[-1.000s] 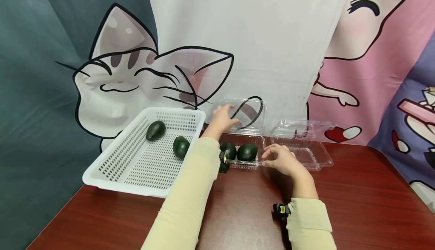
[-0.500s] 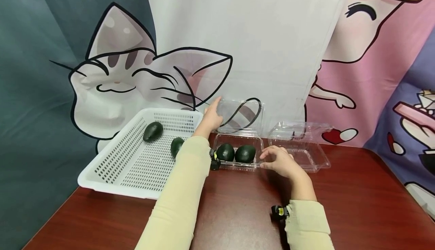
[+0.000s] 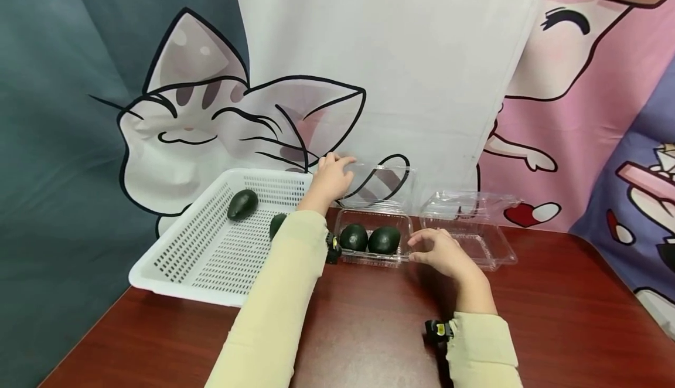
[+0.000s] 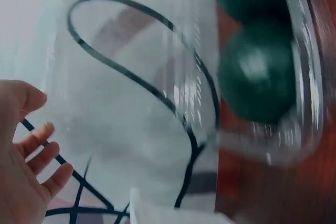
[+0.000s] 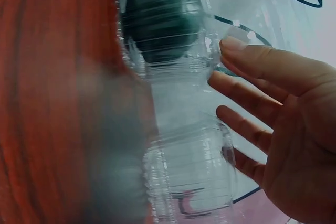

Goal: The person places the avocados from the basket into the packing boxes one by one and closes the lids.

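Two dark green avocados lie side by side in a clear plastic clamshell box. Its transparent lid stands raised at the back. Beside the lid's upper left edge is my left hand, fingers spread and loosely bent, holding nothing. My right hand is at the box's right front corner; in the right wrist view its thumb tip comes right at the rim, with the other fingers spread loosely. A white perforated basket on the left holds an avocado and another partly hidden by my left sleeve.
A second clear clamshell box stands lid up to the right, behind my right hand. All of it rests on a dark red wooden table. A cartoon-printed cloth hangs close behind the boxes.
My left hand has moved left from in front of the raised lid to beside its left edge. The right hand stays at the box's corner, and the avocados have not moved.
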